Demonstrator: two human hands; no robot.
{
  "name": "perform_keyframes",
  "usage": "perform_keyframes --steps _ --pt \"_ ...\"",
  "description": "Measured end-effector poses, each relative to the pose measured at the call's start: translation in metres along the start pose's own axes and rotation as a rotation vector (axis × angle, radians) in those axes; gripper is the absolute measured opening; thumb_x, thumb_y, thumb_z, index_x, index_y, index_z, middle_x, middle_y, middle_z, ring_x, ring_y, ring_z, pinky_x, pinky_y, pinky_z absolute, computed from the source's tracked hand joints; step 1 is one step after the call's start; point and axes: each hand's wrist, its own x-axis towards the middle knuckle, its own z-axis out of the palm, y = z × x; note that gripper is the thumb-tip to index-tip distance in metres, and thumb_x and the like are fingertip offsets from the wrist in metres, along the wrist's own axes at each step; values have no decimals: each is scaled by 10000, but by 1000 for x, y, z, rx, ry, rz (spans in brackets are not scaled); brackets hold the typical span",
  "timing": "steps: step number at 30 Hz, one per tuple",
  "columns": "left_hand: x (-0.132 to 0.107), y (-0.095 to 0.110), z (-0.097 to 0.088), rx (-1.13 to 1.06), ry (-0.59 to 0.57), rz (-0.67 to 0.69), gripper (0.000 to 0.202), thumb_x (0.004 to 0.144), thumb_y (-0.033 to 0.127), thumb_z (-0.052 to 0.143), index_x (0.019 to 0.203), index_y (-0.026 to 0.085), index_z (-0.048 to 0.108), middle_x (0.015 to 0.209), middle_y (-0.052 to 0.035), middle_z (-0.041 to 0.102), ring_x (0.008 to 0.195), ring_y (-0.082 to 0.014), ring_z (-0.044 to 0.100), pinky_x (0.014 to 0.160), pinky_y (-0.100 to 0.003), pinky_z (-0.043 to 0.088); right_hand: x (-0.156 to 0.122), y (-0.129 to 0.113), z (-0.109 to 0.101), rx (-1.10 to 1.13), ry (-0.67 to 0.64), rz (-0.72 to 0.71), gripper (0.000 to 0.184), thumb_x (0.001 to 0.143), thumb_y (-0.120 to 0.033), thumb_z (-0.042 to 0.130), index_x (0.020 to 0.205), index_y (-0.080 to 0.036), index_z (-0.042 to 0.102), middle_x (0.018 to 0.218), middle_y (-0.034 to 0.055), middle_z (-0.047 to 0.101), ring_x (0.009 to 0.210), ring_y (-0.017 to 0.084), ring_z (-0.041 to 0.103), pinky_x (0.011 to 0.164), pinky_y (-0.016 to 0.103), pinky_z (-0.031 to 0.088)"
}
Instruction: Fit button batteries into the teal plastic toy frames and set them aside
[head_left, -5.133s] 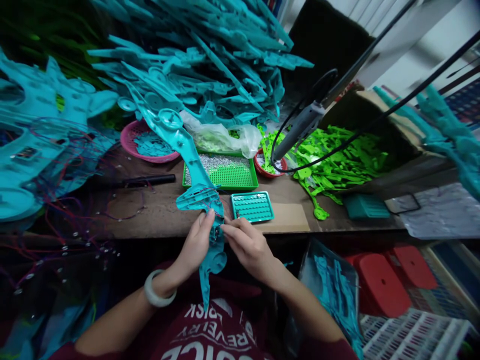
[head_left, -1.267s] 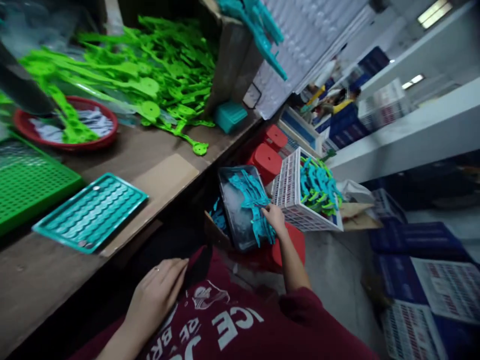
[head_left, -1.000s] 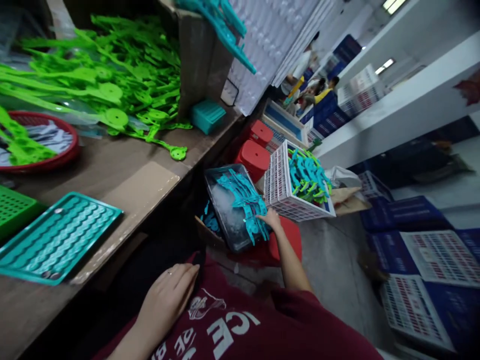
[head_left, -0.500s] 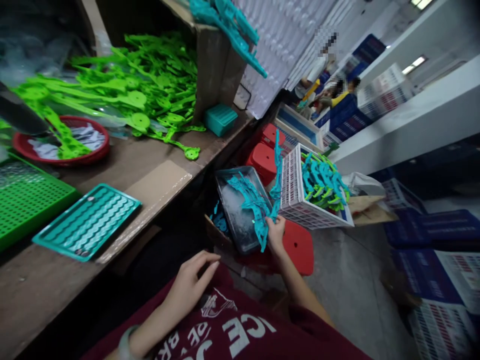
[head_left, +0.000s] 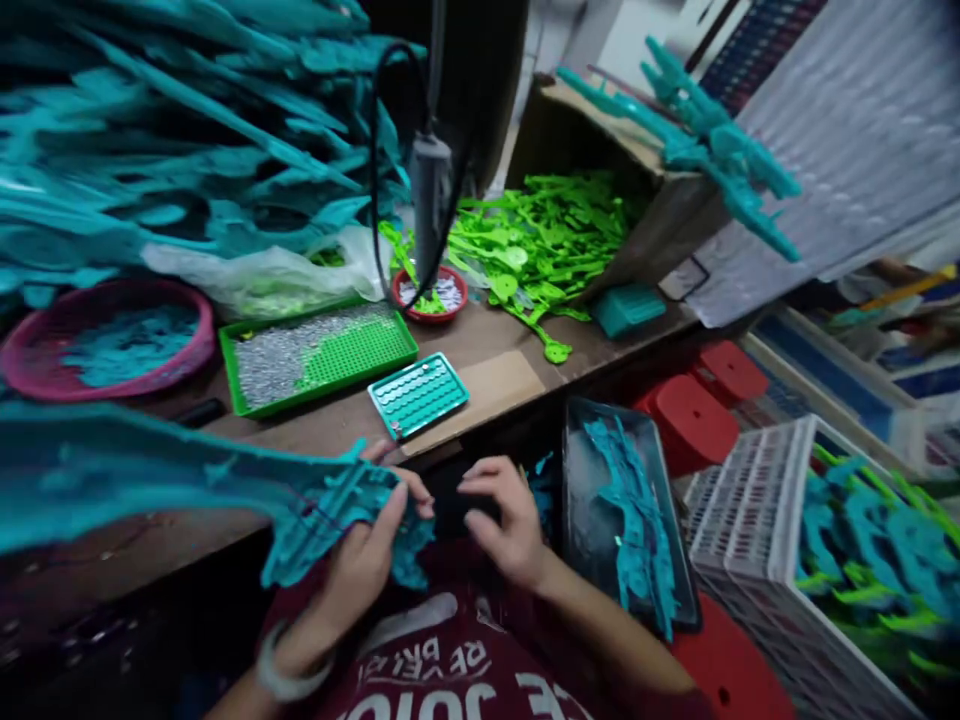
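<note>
Your left hand (head_left: 360,560) grips the wide end of 1 long teal plastic part (head_left: 172,480), whose long axis runs leftward from that hand, just below the bench edge (head_left: 300,440). Your right hand (head_left: 506,520) is open, empty, just right of it.

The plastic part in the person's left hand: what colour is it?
Teal, seen in the head view: the plastic part gripped by the left hand.
</note>
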Motion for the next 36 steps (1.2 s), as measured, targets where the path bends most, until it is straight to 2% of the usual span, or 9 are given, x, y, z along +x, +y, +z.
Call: perform_keyframes --steps 3,6,9,16,21,23,29,33,36 --pt "-5 18 -30 0 -75 -71 317 989 448 505 900 198 678 715 -9 672 727 -173 635 776 -299 504 67 -9 -5 95 -16 16 140 942 -266 590 1063 -222 643 989 51 600 894 177 598 807 333 519" --pt "-8 30 -41 -26 -271 -122 354 1008 444 461 878 191 673 670 0 645 692 -154 607 743 -278 472 120 -17 13 341 -237 91 393 920 -346 631 1291 -246 550 1235 78 567 846 139 608 755 304 540" --pt "-8 34 -44 -38 -353 -126 345 1010 444 452 928 192 673 666 6 639 687 -151 592 741 -277 457 148 -26 31 509 -412 181 436 913 -402 620 1309 -241 534 1236 70 599 687 91 575 648 268 535" --pt "-4 24 -45 126 -188 -144 389 1000 489 426 846 206 643 676 0 622 732 -177 604 803 -313 437 165 -56 29 424 -17 114 298 907 -449 647 1043 -185 664 936 37 638 676 99 554 529 220 436" --pt "-8 20 -36 208 -229 -137 405 1001 495 396 827 216 633 662 -3 619 726 -187 599 806 -325 431 207 -65 36 667 -172 263 637 754 -501 796 1281 -225 568 1104 62 656 672 113 609 437 215 422" --pt "-10 21 -33 203 -239 -120 402 1000 495 398 825 216 628 647 0 612 716 -187 597 808 -327 432 220 -66 41 788 -166 324 573 733 -432 818 1216 -213 602 1042 50 682 641 91 595 464 205 436" --pt "-12 13 -40 -37 -164 -124 436 935 597 513 809 195 624 602 3 582 641 -174 563 745 -331 444 200 -68 15 901 -56 260 340 688 -314 820 983 -214 684 755 -29 659 514 40 497 434 155 397" --pt "-12 6 -46 -434 -37 -120 526 839 698 607 977 191 594 697 21 571 515 -111 485 567 -288 432 161 -31 -43 792 -174 21 446 556 -596 863 686 -233 638 439 -104 475 291 0 275 308 128 227" --pt "-11 7 -47 -606 67 -104 538 796 599 714 1142 224 543 800 26 572 521 -93 483 536 -271 437 138 1 -79 645 -333 -123 599 324 -709 869 473 -228 545 329 -94 385 244 27 319 294 155 261"
